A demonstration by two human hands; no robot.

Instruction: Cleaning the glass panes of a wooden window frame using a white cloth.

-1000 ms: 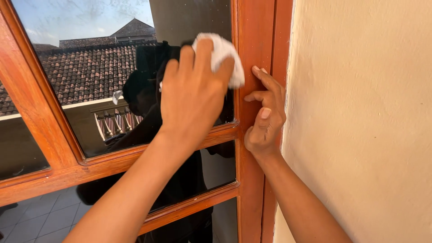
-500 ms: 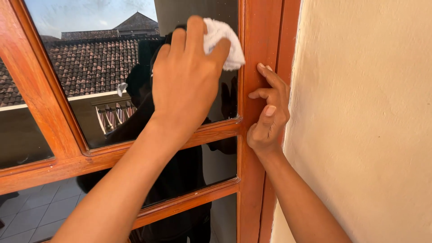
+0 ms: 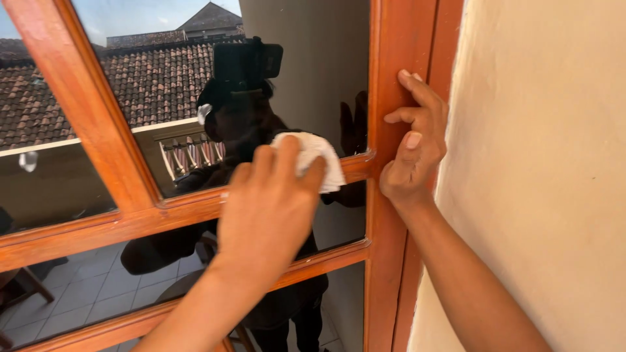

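Note:
My left hand [image 3: 270, 208] presses a crumpled white cloth [image 3: 313, 156] against the glass pane [image 3: 300, 78] of a wooden window, low in the pane and just above the horizontal wooden bar [image 3: 163, 208]. My right hand [image 3: 414, 153] grips the edge of the orange-brown wooden frame [image 3: 385, 58] at the right, fingers curled around it next to the wall. The glass shows a dark reflection of a person with a head-worn camera.
A cream plaster wall [image 3: 541, 163] fills the right side. A slanted wooden bar [image 3: 85, 104] crosses the window at left. Below the horizontal bar is another pane [image 3: 91, 287] with a second bar under it. Tiled roofs show in the glass.
My left hand has slid the cloth down the pane from near its upper right to just above the horizontal bar. My right hand has kept its grip on the frame.

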